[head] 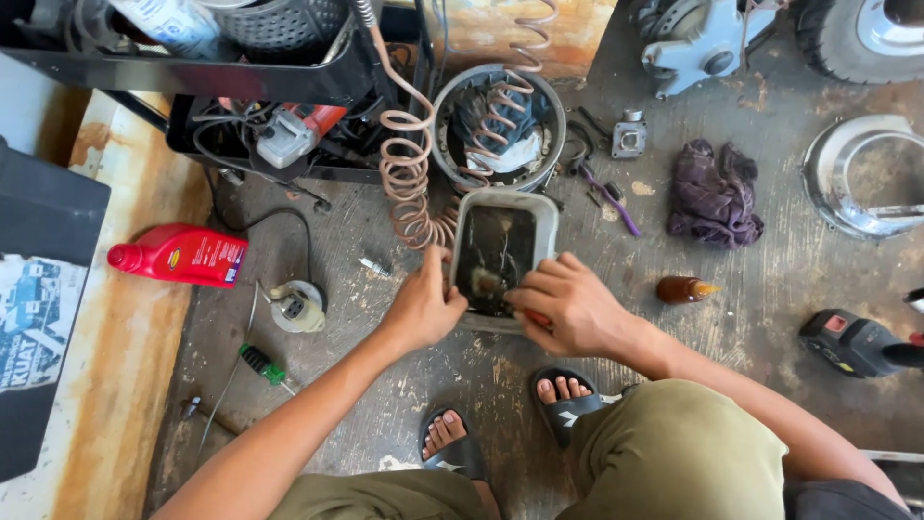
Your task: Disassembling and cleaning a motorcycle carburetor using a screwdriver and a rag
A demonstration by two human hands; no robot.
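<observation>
while crouched, hands (500, 306) at tray (551, 207)

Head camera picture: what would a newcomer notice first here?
First, both hands at a grey tray of dark liquid in the centre: the left hand grips its edge, the right hand dips in. Then the red oil bottle lying at left and the purple rag at upper right.

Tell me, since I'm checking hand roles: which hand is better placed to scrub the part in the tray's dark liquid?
Probably the right hand: its fingers reach over the tray rim into the dark liquid. The left hand only grips the tray's near-left edge, steadying it.
</observation>
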